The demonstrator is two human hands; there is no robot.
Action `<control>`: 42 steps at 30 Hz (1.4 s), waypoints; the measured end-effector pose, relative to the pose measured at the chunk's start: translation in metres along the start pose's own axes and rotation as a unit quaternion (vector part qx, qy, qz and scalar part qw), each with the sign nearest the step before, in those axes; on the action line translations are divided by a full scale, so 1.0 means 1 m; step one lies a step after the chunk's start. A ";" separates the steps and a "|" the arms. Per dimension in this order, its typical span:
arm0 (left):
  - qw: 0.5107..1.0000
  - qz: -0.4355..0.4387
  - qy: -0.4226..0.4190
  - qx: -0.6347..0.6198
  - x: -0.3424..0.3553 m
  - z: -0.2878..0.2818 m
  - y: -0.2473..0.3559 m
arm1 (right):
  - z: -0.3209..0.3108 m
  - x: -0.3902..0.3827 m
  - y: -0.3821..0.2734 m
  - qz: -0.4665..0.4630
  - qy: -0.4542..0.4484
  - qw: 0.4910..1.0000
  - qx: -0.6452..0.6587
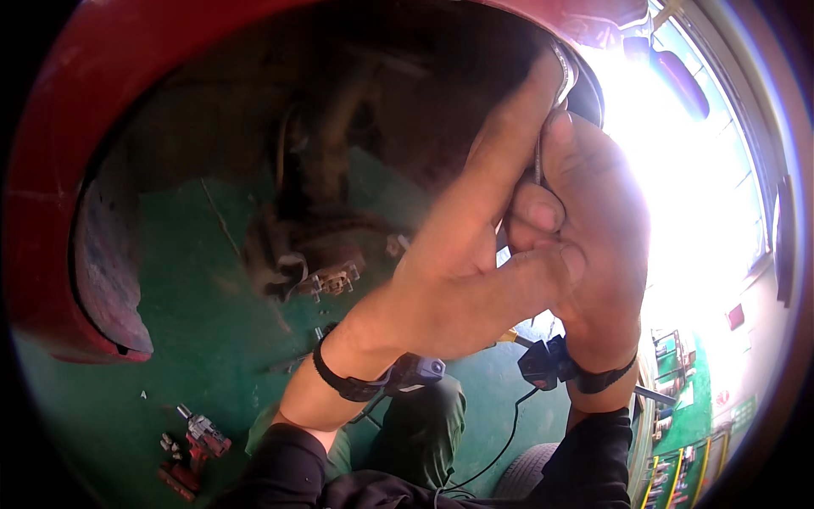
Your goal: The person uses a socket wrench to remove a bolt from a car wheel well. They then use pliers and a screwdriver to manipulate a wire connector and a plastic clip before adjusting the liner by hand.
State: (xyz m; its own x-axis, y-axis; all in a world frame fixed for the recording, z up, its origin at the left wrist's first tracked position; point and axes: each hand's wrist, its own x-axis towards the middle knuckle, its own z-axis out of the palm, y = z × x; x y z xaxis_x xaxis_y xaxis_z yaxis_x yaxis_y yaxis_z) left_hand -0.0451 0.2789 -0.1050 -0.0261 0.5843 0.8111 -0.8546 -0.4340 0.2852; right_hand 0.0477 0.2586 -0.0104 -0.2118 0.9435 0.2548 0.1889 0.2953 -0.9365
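Note:
My left hand [458, 263] reaches up under the red wheel arch [51, 170] of a car. Its fingers are stretched along the inner edge at the upper right, and its thumb spreads across to touch my right hand. My right hand [593, 220] is closed, thumb up and fingers curled, round a thin shiny metal piece [538, 161]. Just above, a silvery curved strip [563, 72] shows at the arch's edge; whether it joins the thin piece I cannot tell. My left fingertips are hidden near the arch lip.
Inside the arch, a dark hub and brake assembly [314, 246] hangs left of my hands. A red and black cordless impact wrench [199, 445] lies on the green floor at lower left. A tyre [526, 471] is near my knees. Strapped wrist cameras [415, 371] and a cable [513, 424] hang below my hands.

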 end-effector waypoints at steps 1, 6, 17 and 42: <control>1.000 0.004 -0.006 0.004 0.001 -0.002 0.000 | 0.000 -0.001 0.000 0.000 0.007 0.999 -0.031; 0.997 0.006 0.012 -0.072 0.003 -0.004 -0.005 | 0.003 -0.014 0.003 0.004 0.016 0.998 -0.060; 0.994 0.070 -0.059 0.066 0.006 -0.017 -0.015 | -0.019 -0.011 -0.036 0.156 -0.022 0.986 -0.054; 0.990 0.086 -0.082 0.073 0.005 -0.009 -0.019 | -0.029 -0.006 -0.006 0.055 -0.037 0.997 -0.047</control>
State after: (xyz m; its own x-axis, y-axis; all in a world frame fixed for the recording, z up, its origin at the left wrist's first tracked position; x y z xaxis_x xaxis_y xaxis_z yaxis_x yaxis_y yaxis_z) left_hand -0.0333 0.2964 -0.1113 -0.0687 0.3791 0.9228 -0.7605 -0.6186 0.1975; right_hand 0.0753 0.2558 0.0008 -0.2543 0.9584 0.1296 0.3038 0.2064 -0.9301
